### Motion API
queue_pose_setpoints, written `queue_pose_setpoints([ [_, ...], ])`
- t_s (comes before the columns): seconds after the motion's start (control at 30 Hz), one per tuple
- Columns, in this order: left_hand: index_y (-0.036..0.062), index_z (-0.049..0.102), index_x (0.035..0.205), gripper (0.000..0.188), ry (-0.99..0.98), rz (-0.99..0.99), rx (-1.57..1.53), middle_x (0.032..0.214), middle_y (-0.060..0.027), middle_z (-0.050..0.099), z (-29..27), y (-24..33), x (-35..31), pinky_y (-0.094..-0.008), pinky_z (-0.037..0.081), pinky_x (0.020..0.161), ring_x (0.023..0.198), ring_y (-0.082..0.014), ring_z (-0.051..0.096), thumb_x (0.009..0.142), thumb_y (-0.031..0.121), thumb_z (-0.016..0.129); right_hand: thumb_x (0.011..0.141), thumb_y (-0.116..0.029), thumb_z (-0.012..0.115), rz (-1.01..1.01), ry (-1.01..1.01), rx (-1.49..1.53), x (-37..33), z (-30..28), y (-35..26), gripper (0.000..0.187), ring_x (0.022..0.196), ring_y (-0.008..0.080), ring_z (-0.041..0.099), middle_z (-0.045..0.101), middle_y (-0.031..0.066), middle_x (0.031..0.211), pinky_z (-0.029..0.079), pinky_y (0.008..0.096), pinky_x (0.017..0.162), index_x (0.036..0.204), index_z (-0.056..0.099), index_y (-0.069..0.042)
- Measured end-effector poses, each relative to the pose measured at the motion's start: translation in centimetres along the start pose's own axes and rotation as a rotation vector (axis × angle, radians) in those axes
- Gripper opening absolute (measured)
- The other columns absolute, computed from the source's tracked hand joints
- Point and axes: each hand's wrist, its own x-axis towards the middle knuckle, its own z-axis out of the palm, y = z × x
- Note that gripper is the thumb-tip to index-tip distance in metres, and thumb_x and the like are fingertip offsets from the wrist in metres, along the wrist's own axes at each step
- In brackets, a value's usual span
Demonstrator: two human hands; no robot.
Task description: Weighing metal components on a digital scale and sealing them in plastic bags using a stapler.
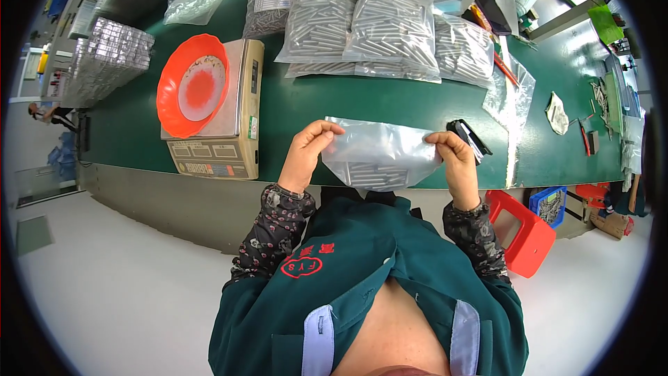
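Clear plastic bag, soft and glossy, held up over the near edge of the dark green worktable — contents: slim silver metal rods settled in the sagging bottom, upper half empty and creased. Left hand pinches the bag's top left corner between thumb and fingers; right hand pinches the top right corner likewise, the mouth stretched flat between them.

Further back, a heap of filled clear bags of silver rods, stacked overlapping. Shallow round orange plastic dish, pale residue at its centre, resting tilted on a beige weighing scale.

A small black object just behind the right hand — partly covered, kind not discernible. Rod count in the held bag cannot be made out.
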Motion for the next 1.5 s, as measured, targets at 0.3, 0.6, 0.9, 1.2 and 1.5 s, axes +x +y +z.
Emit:
queue_pose_setpoints([
  [0.3, 0.0016, 0.064, 0.087, 0.011, 0.047, 0.098, 0.103, 0.075, 0.0022, 0.058, -0.1, 0.2, -0.3, -0.018, 0.04, 0.063, 0.069, -0.0047, 0.05, 0.079, 0.006, 0.059, 0.081, 0.004, 0.042, -0.05, -0.011, -0.078, -0.5, -0.2, -1.0, 0.023, 0.067, 0.0069, 0.043, 0.049, -0.0006, 0.072, 0.036, 0.0192, 0.064, 0.094, 0.06, 0.003],
  [0.6, 0.0003, 0.063, 0.091, 0.014, 0.113, -0.017, 0.0, 0.082, -0.0004, 0.061, 0.0, 0.3, -0.6, -0.0185, 0.042, 0.069, 0.074, -0.0057, 0.053, 0.078, 0.005, 0.06, 0.082, -0.001, 0.046, 0.124, 0.013, 0.138, -0.8, 0.0, -1.2, 0.021, 0.076, 0.0067, 0.047, 0.054, -0.0016, 0.082, 0.035, 0.0187, 0.071, 0.098, 0.059, 0.003],
  [0.9, 0.0012, 0.063, 0.093, 0.021, 0.055, 0.092, 0.101, 0.077, 0.0011, 0.058, -0.4, 0.5, -0.8, -0.0188, 0.042, 0.065, 0.07, -0.0056, 0.05, 0.072, 0.001, 0.064, 0.07, 0.007, 0.057, -0.206, -0.03, -0.346, -1.0, -0.2, -2.5, 0.036, 0.073, 0.0116, 0.048, 0.049, 0.004, 0.077, 0.039, 0.0226, 0.07, 0.105, 0.057, -0.001],
  [1.2, 0.0002, 0.063, 0.093, 0.025, 0.043, 0.176, 0.448, 0.085, -0.0043, 0.059, -0.8, 1.6, -1.0, -0.0212, 0.043, 0.067, 0.075, -0.009, 0.053, 0.069, -0.003, 0.065, 0.069, 0.009, 0.057, -0.366, 0.048, -0.533, -1.2, 0.0, -2.3, 0.03, 0.068, 0.0159, 0.051, 0.051, 0.007, 0.075, 0.041, 0.024, 0.063, 0.097, 0.06, -0.001],
  [1.5, 0.0024, 0.064, 0.085, 0.019, 0.126, 0.474, 0.631, 0.075, -0.0078, 0.059, -0.2, 2.0, -1.5, -0.0245, 0.045, 0.056, 0.063, -0.0153, 0.058, 0.066, 0.003, 0.067, 0.065, 0.007, 0.061, -0.488, 0.152, -0.654, -1.9, 0.4, -2.4, 0.028, 0.069, 0.021, 0.049, 0.051, 0.0072, 0.074, 0.041, 0.0294, 0.062, 0.091, 0.062, -0.003],
])
